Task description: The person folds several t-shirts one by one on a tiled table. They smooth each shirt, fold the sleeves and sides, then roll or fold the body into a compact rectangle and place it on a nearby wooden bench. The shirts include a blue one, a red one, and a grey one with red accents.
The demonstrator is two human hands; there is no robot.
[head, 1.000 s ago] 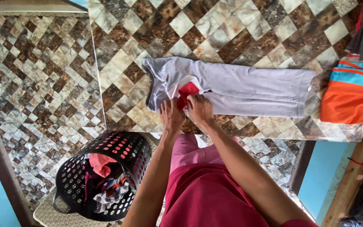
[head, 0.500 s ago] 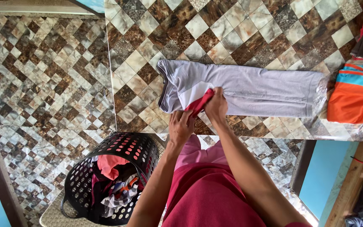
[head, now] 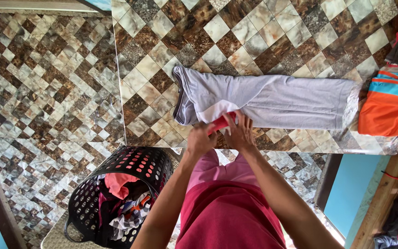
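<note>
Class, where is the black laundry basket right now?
In the head view, the black laundry basket sits on the floor, lower left, below the table edge, beside the left hand.

Pale grey garment (head: pixel 272 99) lies flat, stretched lengthwise near the table's (head: pixel 263 32) front edge, red patch (head: pixel 219 122), possibly a sleeve, folded under.

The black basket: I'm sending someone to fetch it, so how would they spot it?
Start at the tiled table where a grey garment lies. Look down to the floor beside its left end. There the black basket stands, round, pierced with holes, stuffed with mixed clothes.
</note>
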